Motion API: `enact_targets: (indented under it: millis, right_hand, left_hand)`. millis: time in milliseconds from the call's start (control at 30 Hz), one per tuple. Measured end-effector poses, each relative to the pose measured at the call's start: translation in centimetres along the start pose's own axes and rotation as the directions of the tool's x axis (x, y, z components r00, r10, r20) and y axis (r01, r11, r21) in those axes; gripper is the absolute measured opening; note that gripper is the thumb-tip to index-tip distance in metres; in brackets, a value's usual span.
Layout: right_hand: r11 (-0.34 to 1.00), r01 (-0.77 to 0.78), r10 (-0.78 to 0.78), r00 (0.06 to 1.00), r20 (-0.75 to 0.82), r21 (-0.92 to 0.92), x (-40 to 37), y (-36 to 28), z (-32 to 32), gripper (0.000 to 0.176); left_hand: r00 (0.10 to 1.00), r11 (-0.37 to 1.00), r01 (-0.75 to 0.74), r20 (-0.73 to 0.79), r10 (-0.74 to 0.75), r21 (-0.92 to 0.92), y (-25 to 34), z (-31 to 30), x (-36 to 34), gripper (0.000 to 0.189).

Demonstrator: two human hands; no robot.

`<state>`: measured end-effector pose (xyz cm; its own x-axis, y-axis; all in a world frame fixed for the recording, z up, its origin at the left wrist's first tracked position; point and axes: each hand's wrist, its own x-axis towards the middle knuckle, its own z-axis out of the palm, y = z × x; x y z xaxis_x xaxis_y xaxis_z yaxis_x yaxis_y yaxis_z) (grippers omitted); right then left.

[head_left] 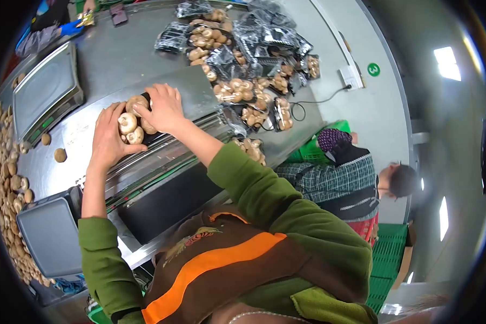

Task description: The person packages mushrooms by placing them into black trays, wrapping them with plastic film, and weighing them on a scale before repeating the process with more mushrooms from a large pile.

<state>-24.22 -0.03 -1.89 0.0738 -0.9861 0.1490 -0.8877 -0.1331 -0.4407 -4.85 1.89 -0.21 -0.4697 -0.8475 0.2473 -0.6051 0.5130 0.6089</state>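
The tray of mushrooms sat on a raised steel plate near the middle of the table, close to its near edge, with a hand on either side. The step in hand looked like settling the caps into the tray. Done well, that would mean bracing the tray so it could not slide on the smooth steel, pressing only lightly on the caps – they bruise and snap at the stem – and keeping the heap inside the rim.

The left hand lay spread open and flat against the tray's left side, fingers straight and thumb angled in toward the mushrooms. It braced the tray rather than gripped it. The right hand arched over the top with loosely curved fingers, its fingertips on the largest cap. It was not clenched, but whether it pinched that cap or merely pressed it could not be told.

Further out, a scale stood toward the table's far left corner and a second flat pan near the left end of the near edge. Loose mushrooms were heaped along the left edge. Wrapped packs were piled toward the far right. Beyond the right edge a person bent over green crates.
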Motion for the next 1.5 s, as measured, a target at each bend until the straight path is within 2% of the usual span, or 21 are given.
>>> enact_targets:
  millis: [133,233,333,400,467,567,633,667,733,767,800,867,900,933,967,1033,1133,1200,1267,1367,1500]
  right_hand:
    - [0.991,-0.071,0.071,0.997,0.0,0.115,-0.6,2.8,-1.4,0.072]
    - [0.926,-0.14,0.175,0.982,-0.07,0.35,-3.1,6.4,-6.2,0.069]
    - [0.946,-0.316,0.299,0.938,0.174,0.079,-8.5,10.2,-9.9,0.043]
    - [0.953,-0.264,0.262,0.964,-0.035,-0.146,-11.4,9.8,-8.5,0.044]
    - [0.949,-0.227,0.259,0.956,0.136,-0.218,-11.3,8.5,-7.2,0.043]
    - [0.896,-0.444,0.422,0.863,0.278,0.02,-10.9,6.8,-6.6,0.041]
    - [0.91,-0.272,0.247,0.962,0.115,0.313,-11.7,9.0,-5.5,0.034]
    - [0.563,-0.53,0.387,0.847,0.364,0.634,-12.1,7.2,-7.5,0.029]
    - [-0.346,-0.674,0.186,0.632,0.752,0.652,-13.4,7.9,-8.0,0.029]
    - [-0.491,-0.716,0.016,0.562,0.827,0.496,-13.9,8.0,-7.5,0.031]
    - [-0.602,-0.738,-0.166,0.489,0.857,0.304,-14.1,7.1,-7.5,0.033]
    - [-0.52,-0.606,-0.214,0.775,0.595,0.602,-11.3,7.4,-8.6,0.028]
    - [-0.529,-0.574,-0.123,0.78,0.613,0.625,-11.7,8.1,-8.0,0.029]
    - [-0.601,-0.362,-0.316,0.927,0.205,0.713,-5.9,5.9,-11.5,0.028]
    - [-0.715,-0.411,-0.451,0.889,0.075,0.566,-2.6,5.4,-11.9,0.028]
    - [-0.551,-0.139,0.146,0.955,0.259,0.823,1.8,0.9,-14.0,0.032]
    - [-0.032,-0.172,0.045,0.984,0.174,0.985,8.4,4.7,-6.1,0.032]
    - [0.288,-0.276,0.044,0.96,0.275,0.917,8.6,6.0,-2.1,0.033]
    - [0.328,-0.436,0.067,0.896,0.44,0.838,7.6,7.2,-0.3,0.038]
    - [0.429,-0.433,0.103,0.895,0.434,0.792,5.1,8.3,0.4,0.041]
    - [0.932,-0.058,-0.036,0.967,0.25,0.357,4.7,6.4,-2.2,0.057]
  left_hand:
    - [0.997,0.999,-0.025,-0.075,0.028,0.046,0.5,-0.4,-0.6,0.122]
    - [0.928,0.997,0.074,-0.366,-0.067,0.005,1.9,-1.8,-5.3,0.096]
    - [0.716,0.77,0.634,-0.434,-0.548,0.075,0.5,-1.7,-12.8,0.039]
    - [0.791,0.712,0.595,-0.432,-0.434,0.373,2.8,-1.3,-14.0,0.034]
    - [0.834,0.727,0.54,-0.385,-0.395,0.424,4.6,-0.8,-13.0,0.04]
    - [0.839,0.778,0.532,-0.336,-0.429,0.335,2.7,1.5,-12.6,0.04]
    - [0.768,0.793,0.608,-0.282,-0.575,0.04,2.4,1.0,-13.0,0.039]
    - [0.72,0.732,0.638,-0.152,-0.677,-0.24,2.2,0.7,-13.2,0.038]
    - [0.547,-0.018,0.564,0.39,-0.741,-0.825,3.7,-0.9,-14.1,0.037]
    - [0.528,-0.329,0.497,0.581,-0.62,-0.803,4.2,-1.3,-14.4,0.033]
    - [0.523,-0.329,0.5,0.583,-0.621,-0.801,4.5,-2.2,-14.2,0.033]
    - [0.759,-0.414,0.25,0.442,-0.478,-0.875,4.6,-4.9,-12.6,0.036]
    - [0.858,-0.383,0.113,0.284,-0.428,-0.917,4.8,-6.5,-11.2,0.034]
    - [0.922,-0.362,-0.032,0.112,-0.371,-0.932,5.0,-8.2,-9.3,0.035]
    - [0.871,-0.132,-0.1,-0.022,-0.492,-0.986,6.2,-9.8,-6.7,0.032]
    - [0.844,0.282,-0.131,-0.256,-0.471,-0.95,5.6,-10.8,-2.1,0.037]
    - [0.886,0.8,0.11,-0.307,-0.348,-0.589,-1.9,-7.3,2.5,0.046]
    - [0.886,0.852,0.352,-0.156,-0.436,-0.387,-6.7,-3.0,2.4,0.044]
    - [0.951,0.953,0.263,-0.126,-0.282,-0.148,-6.6,-0.4,0.5,0.041]
    - [0.957,0.94,0.252,-0.083,-0.277,-0.232,-4.1,-1.2,-0.6,0.036]
    - [0.943,0.83,0.319,0.072,-0.324,-0.457,-0.8,-3.0,-0.9,0.057]
